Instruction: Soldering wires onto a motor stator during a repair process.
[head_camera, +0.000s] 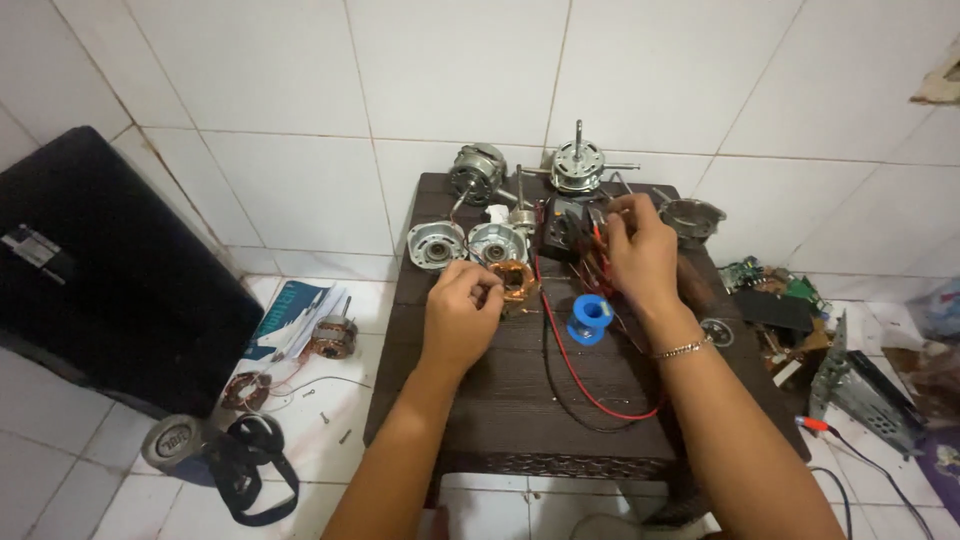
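Left hand curled narrow on a dark wooden table, fingertips pinched at the copper stator winding near the table's middle. Right hand closed around probe leads beside a black multimeter; exact grip hard to tell. Red lead wire looped across the tabletop past a blue solder spool. Fan motors ranged along the far edge by the tiled wall.

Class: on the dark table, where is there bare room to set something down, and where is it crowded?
Bare: the near part of the table, between the forearms, left of the red wire. Crowded: the far half, with motor housings, copper winding and blue spool.
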